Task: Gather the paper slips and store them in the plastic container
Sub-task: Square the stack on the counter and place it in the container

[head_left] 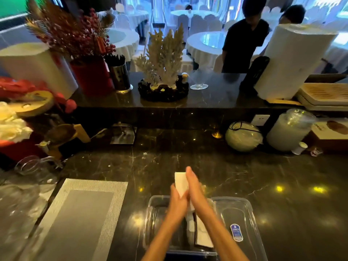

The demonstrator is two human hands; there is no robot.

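Both hands — left point(178, 199), right point(195, 187) — flat against paper slips point(181, 183) pressed between them, above plastic container point(152, 219).

The stack of paper slips point(181, 183) was pressed between the hands, the left hand point(178, 199) and right hand point(195, 187) covering its near end and right side, so no count could be made. Both hands were motion-blurred. The forearms hid much of the plastic container point(154, 219), whose near edge was cut off. A blurred glass point(35, 166) stood far left on the tabletop point(282, 176).
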